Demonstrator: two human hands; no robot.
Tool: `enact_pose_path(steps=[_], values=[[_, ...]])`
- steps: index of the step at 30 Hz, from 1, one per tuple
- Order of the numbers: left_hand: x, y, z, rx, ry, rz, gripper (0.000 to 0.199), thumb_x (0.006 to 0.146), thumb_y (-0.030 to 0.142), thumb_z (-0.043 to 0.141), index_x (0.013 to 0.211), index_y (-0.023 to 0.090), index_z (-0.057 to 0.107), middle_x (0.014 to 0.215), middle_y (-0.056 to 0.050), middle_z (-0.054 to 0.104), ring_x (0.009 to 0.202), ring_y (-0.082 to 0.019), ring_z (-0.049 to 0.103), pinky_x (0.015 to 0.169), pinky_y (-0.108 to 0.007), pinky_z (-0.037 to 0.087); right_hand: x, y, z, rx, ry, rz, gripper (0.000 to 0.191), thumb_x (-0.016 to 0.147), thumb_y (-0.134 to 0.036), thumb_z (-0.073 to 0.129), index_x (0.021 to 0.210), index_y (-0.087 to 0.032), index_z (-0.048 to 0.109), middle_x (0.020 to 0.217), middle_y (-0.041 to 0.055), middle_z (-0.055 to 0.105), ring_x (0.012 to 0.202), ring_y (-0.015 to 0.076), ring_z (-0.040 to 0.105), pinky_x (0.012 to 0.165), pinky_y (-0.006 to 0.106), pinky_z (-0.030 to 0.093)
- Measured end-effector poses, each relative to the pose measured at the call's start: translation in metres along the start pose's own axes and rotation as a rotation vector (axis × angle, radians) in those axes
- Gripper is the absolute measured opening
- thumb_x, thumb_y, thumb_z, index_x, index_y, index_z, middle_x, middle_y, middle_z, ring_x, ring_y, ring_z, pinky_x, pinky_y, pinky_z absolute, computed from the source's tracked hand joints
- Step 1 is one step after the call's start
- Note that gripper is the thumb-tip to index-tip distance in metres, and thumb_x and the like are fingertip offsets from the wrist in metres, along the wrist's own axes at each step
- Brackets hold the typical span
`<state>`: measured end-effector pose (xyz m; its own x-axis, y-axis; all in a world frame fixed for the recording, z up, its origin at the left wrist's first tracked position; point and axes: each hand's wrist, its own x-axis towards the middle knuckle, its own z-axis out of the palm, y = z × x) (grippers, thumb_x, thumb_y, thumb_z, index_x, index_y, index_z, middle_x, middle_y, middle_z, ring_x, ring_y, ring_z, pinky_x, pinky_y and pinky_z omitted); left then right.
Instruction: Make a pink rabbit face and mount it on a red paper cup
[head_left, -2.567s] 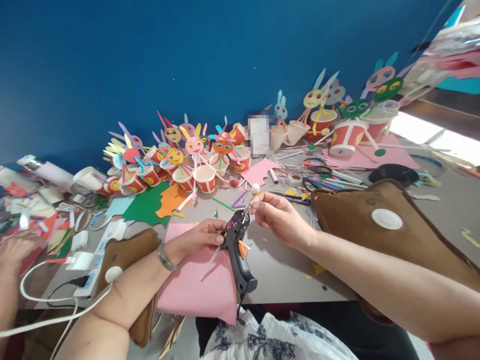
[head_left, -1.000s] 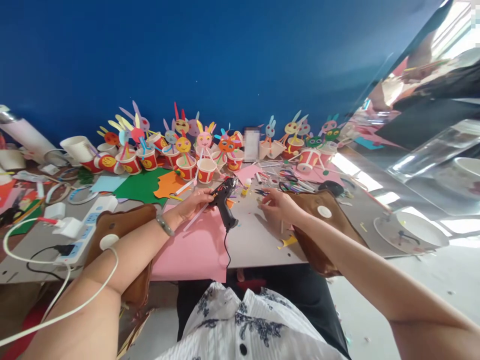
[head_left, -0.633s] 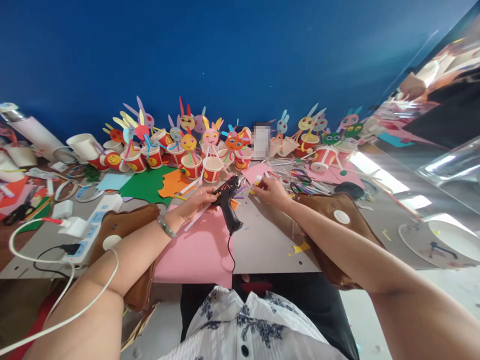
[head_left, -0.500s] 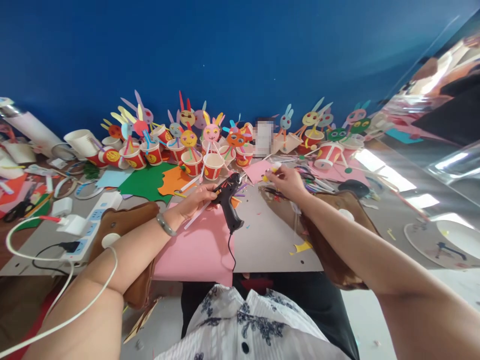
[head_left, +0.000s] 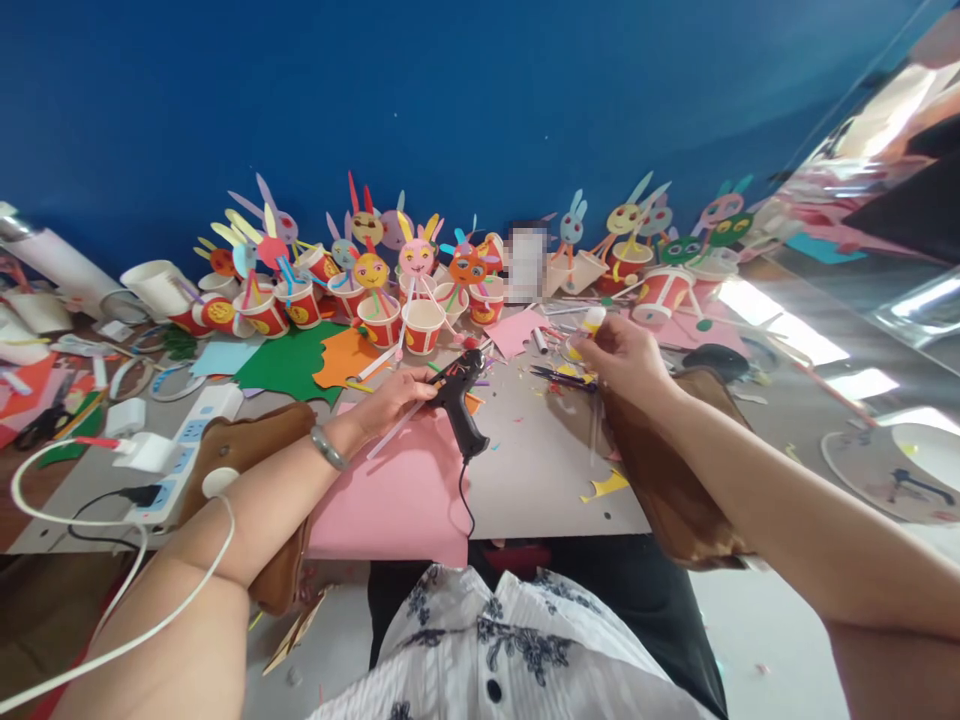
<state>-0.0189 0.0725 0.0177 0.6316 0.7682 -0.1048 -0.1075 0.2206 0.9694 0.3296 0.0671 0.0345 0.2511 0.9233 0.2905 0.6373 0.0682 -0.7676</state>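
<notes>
My left hand [head_left: 401, 398] is closed on the black glue gun [head_left: 459, 405], whose cord hangs down to the table edge. A thin translucent stick slants out below that hand over the pink sheet [head_left: 382, 495]. Further right, my right hand [head_left: 626, 352] pinches a small white and yellow glue stick [head_left: 594, 320], held upright above the clutter. Dark scissors [head_left: 562, 377] lie just left of and below the right hand. Behind the glue gun stand red and white paper cups [head_left: 423, 326] with paper rabbit faces [head_left: 418, 257] on straws.
Green paper [head_left: 289, 362] and orange paper [head_left: 349, 358] lie behind my left forearm. A white power strip [head_left: 184, 450] with cables is at left. Brown pads [head_left: 675, 480] lie under both forearms. A blue wall [head_left: 450, 100] rises behind the cups.
My right hand has moved to the right with the glue stick, uncovering the scissors. My left hand holds the glue gun in nearly the same place.
</notes>
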Motion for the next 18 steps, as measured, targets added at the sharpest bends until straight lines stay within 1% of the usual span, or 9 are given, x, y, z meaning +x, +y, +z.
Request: enact_pose_path(steps=[3, 5, 8, 11, 14, 18], values=[[-0.002, 0.004, 0.003, 0.001, 0.007, 0.036, 0.022, 0.071, 0.031, 0.073, 0.08, 0.013, 0.066, 0.074, -0.001, 0.06, 0.063, -0.009, 0.051, 0.062, -0.022, 0.044, 0.009, -0.001, -0.015, 0.076, 0.097, 0.067, 0.02, 0.076, -0.035, 0.075, 0.084, -0.021, 0.062, 0.068, -0.0012, 0.063, 0.06, 0.0142, 0.057, 0.059, 0.028, 0.048], [-0.002, 0.005, 0.004, 0.004, 0.014, 0.046, 0.021, 0.071, 0.031, 0.072, 0.08, 0.013, 0.067, 0.075, -0.001, 0.06, 0.064, -0.01, 0.052, 0.063, -0.022, 0.045, 0.017, 0.0, -0.021, 0.082, 0.133, 0.088, 0.019, 0.076, -0.032, 0.074, 0.086, -0.02, 0.063, 0.068, -0.0016, 0.062, 0.061, 0.0133, 0.056, 0.06, 0.027, 0.048], [-0.001, 0.003, 0.003, 0.014, 0.006, 0.027, 0.021, 0.072, 0.03, 0.072, 0.082, 0.013, 0.067, 0.075, -0.001, 0.061, 0.064, -0.01, 0.053, 0.063, -0.023, 0.045, 0.032, 0.004, -0.024, 0.088, 0.159, 0.137, 0.015, 0.078, -0.027, 0.072, 0.086, -0.019, 0.063, 0.067, -0.0017, 0.06, 0.06, 0.0124, 0.053, 0.06, 0.027, 0.048], [0.0, 0.001, 0.0, 0.012, 0.002, 0.03, 0.022, 0.072, 0.032, 0.072, 0.081, 0.013, 0.067, 0.075, -0.001, 0.06, 0.063, -0.011, 0.054, 0.062, -0.023, 0.044, 0.044, 0.008, -0.023, 0.069, 0.18, 0.172, 0.01, 0.082, -0.023, 0.069, 0.085, -0.018, 0.061, 0.071, 0.0009, 0.062, 0.061, 0.0128, 0.054, 0.063, 0.03, 0.049], [0.0, 0.002, -0.001, 0.021, 0.013, 0.032, 0.022, 0.071, 0.033, 0.071, 0.08, 0.013, 0.066, 0.073, -0.001, 0.059, 0.061, -0.01, 0.052, 0.06, -0.023, 0.043, 0.047, 0.007, -0.025, 0.018, 0.167, 0.151, 0.008, 0.083, -0.021, 0.068, 0.085, -0.017, 0.061, 0.074, 0.0026, 0.064, 0.065, 0.0143, 0.056, 0.066, 0.03, 0.049], [-0.001, 0.004, 0.0, 0.031, 0.028, 0.02, 0.024, 0.069, 0.033, 0.07, 0.082, 0.013, 0.067, 0.074, -0.001, 0.059, 0.062, -0.01, 0.05, 0.061, -0.023, 0.043, 0.042, 0.006, -0.036, -0.105, 0.118, 0.094, 0.01, 0.077, -0.018, 0.074, 0.082, -0.018, 0.066, 0.068, 0.0004, 0.062, 0.066, 0.0146, 0.054, 0.068, 0.03, 0.045]])
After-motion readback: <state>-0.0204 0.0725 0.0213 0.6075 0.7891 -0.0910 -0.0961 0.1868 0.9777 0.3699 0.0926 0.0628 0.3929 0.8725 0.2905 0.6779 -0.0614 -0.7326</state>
